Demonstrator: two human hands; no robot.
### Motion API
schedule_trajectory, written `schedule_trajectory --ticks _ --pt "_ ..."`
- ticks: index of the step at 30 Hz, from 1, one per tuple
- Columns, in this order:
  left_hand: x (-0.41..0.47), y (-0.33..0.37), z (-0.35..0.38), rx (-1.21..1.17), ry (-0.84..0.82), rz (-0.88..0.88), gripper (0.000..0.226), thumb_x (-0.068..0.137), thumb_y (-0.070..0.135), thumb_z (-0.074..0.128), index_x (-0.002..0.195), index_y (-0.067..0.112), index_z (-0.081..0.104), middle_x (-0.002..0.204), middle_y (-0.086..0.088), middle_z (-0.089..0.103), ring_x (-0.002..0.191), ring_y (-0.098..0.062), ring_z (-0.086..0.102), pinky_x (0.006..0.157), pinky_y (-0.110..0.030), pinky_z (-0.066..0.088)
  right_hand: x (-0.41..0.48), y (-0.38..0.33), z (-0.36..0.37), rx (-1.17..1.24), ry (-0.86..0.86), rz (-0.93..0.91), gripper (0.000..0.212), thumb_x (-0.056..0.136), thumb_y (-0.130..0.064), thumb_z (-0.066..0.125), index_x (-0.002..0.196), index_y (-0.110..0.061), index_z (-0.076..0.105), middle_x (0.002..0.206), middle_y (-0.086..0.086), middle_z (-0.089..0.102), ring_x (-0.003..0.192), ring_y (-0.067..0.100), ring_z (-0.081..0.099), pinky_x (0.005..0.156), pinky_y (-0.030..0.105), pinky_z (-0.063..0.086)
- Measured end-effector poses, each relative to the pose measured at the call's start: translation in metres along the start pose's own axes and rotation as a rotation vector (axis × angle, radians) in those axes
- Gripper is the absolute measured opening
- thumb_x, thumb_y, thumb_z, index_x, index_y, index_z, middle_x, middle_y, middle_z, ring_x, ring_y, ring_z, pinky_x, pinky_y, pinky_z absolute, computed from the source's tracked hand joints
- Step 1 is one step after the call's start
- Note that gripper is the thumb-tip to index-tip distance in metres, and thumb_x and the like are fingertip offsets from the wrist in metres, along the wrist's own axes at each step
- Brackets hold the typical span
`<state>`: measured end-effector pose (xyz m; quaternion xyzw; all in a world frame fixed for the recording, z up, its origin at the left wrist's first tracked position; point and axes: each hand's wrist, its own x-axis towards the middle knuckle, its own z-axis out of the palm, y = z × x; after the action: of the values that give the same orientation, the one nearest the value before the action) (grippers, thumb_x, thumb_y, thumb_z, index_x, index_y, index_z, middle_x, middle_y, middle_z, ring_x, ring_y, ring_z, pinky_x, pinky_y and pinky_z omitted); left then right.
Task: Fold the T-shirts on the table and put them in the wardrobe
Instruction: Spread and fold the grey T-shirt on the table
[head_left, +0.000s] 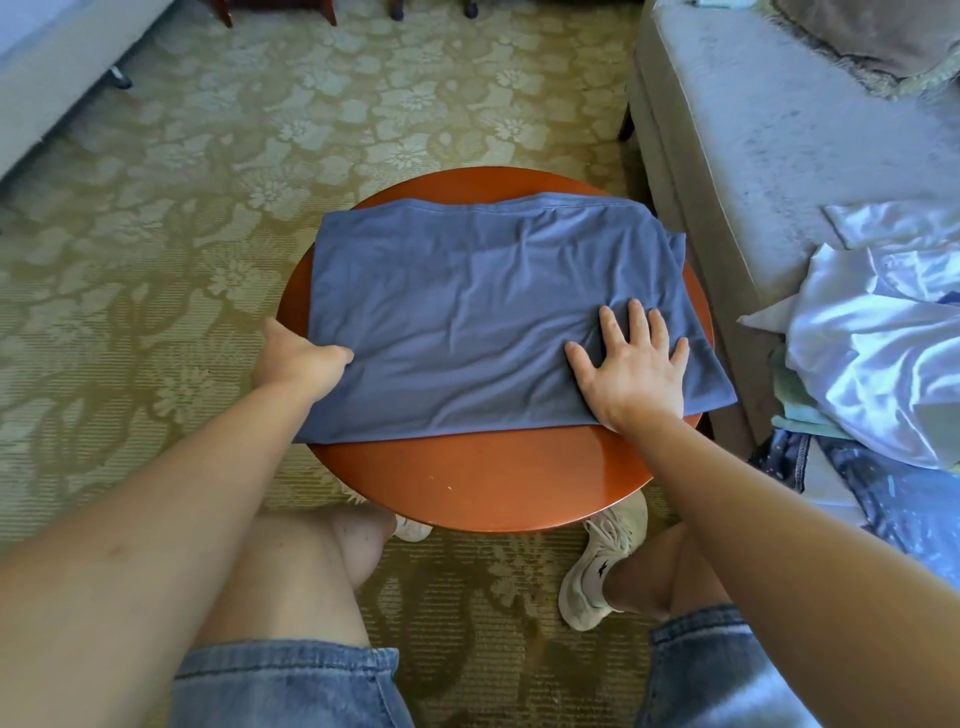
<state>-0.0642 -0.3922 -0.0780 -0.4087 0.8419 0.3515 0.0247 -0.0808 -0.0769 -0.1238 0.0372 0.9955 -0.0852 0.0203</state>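
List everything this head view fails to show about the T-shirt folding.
1. Left hand: its fingers are tucked under the left edge of the blue T-shirt, so their grip is hidden.
2. Collar and sleeves: covered by the T-shirt's own folded top layer.
3. White pile on the sofa: cut off by the right edge, so its garments cannot be told apart.
4. Wardrobe: outside the frame.

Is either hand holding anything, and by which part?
The left hand grips the blue T-shirt at its near left edge; the right hand only presses flat on it.
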Motion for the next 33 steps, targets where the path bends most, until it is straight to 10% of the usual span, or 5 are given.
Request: schedule_trajectory --ticks 9,15,19,26,33 --pt "0.003 -0.017 -0.017 0.061 -0.204 0.294 0.083 0.094 0.012 0.057 0.156 0.032 0.005 0.155 0.0 0.033 0.129 -0.029 0.046 0.088 -0.031 0.039 0.005 -0.001 -0.007 0.03 -0.101 0.008 0.08 0.089 -0.075 0.022 0.154 -0.03 0.016 0.163 0.003 0.003 0.15 0.024 -0.004 0.118 0.057 -0.001" --pt "0.01 -0.018 -0.029 -0.117 -0.32 0.294 0.057 0.096 0.009 0.053 0.147 0.03 0.04 0.156 0.001 0.033 0.137 -0.023 0.04 0.106 -0.032 0.039 -0.004 -0.015 -0.019 0.075 -0.047 -0.005 0.076 0.09 -0.069 0.038 0.152 -0.028 0.024 0.163 0.005 0.006 0.15 0.025 -0.002 0.114 0.062 -0.005" --pt "0.01 -0.025 -0.035 -0.124 -0.326 0.299 0.036 0.093 0.0 0.055 0.123 0.017 0.067 0.144 -0.006 0.049 0.123 -0.021 0.051 0.091 -0.024 0.041 -0.02 -0.025 -0.003 0.02 -0.075 -0.052 0.075 0.092 -0.07 0.027 0.154 -0.027 0.02 0.163 0.003 0.003 0.15 0.026 -0.004 0.117 0.059 0.001" --pt "0.009 -0.018 -0.058 -0.241 -0.186 0.251 0.039 0.09 0.004 0.062 0.128 0.014 0.062 0.142 -0.009 0.051 0.122 -0.022 0.051 0.089 -0.025 0.038 -0.019 -0.055 0.002 0.002 -0.165 -0.08 0.081 0.091 -0.073 0.02 0.155 -0.026 0.01 0.164 0.002 -0.004 0.149 0.029 -0.009 0.116 0.059 0.0" --pt "-0.017 0.03 -0.086 -0.253 -0.116 0.329 0.053 0.089 -0.002 0.06 0.14 0.011 0.051 0.139 -0.01 0.052 0.121 -0.026 0.053 0.089 -0.029 0.043 -0.028 -0.052 -0.026 0.658 0.094 -0.088 0.065 0.095 -0.025 0.052 0.153 -0.016 0.026 0.152 0.009 0.038 0.141 0.027 0.034 0.114 0.047 0.029"
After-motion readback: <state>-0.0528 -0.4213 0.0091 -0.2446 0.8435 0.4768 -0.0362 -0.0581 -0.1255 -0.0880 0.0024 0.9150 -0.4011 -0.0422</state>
